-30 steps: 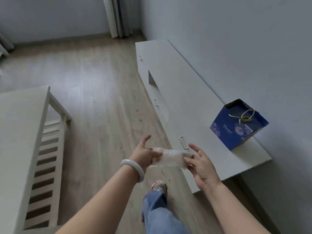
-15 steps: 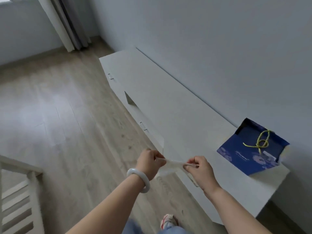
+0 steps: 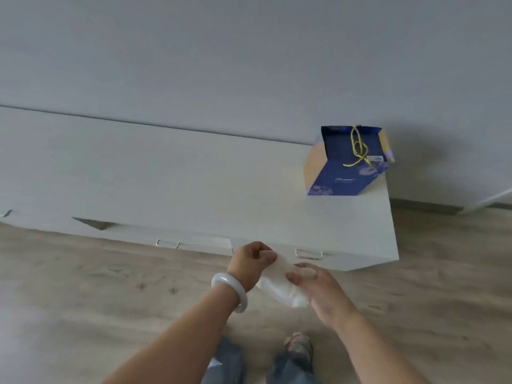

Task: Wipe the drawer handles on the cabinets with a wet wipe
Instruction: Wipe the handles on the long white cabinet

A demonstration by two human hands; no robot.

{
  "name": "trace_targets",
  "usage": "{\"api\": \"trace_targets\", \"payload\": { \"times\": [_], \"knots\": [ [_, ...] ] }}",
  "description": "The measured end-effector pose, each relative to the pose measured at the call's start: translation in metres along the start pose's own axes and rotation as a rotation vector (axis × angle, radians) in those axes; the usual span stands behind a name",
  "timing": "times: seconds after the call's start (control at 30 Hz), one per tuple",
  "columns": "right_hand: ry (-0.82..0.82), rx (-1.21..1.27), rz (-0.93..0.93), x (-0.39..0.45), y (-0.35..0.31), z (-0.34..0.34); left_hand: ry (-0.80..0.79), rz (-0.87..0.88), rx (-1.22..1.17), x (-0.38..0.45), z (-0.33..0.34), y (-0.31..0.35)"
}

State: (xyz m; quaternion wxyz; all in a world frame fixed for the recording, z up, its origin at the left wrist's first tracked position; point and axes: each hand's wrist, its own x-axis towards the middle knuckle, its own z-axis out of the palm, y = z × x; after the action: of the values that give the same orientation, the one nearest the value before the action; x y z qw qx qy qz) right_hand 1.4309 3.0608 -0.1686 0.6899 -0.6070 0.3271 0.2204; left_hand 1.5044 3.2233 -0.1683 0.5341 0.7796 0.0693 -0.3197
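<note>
A white wet wipe is stretched between both hands in front of a long low white cabinet. My left hand, with a white bangle on its wrist, grips the wipe's upper end in a fist. My right hand pinches the wipe's lower right part between thumb and fingers. Two metal drawer handles show on the cabinet's front edge: one handle just above my right hand, another handle further left. Neither hand touches a handle.
A blue gift bag with a yellow cord stands on the cabinet top at its right end, against the grey wall. An open recess shows in the cabinet front at the left. Wooden floor lies below, with my legs and feet at the bottom.
The view has swung right to face the cabinet front squarely. Both hands still hold the wipe, which now hangs wider and lower between them, close to the right drawer handle.
</note>
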Motion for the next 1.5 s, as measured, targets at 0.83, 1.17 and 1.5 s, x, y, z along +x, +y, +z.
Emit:
{"api": "trace_targets", "payload": {
  "times": [0.83,1.17,1.5],
  "knots": [
    [0.883,0.676,-0.152,0.22,0.201,-0.058,-0.298,0.953,1.408,0.297,0.136,-0.112],
    [0.722,0.775,-0.271,0.264,0.194,-0.041,-0.318,1.098,1.465,0.32,0.142,-0.116],
    [1.071,0.882,-0.115,0.299,0.179,-0.071,-0.32,1.1,1.46,0.321,0.144,-0.115]
  ]
}}
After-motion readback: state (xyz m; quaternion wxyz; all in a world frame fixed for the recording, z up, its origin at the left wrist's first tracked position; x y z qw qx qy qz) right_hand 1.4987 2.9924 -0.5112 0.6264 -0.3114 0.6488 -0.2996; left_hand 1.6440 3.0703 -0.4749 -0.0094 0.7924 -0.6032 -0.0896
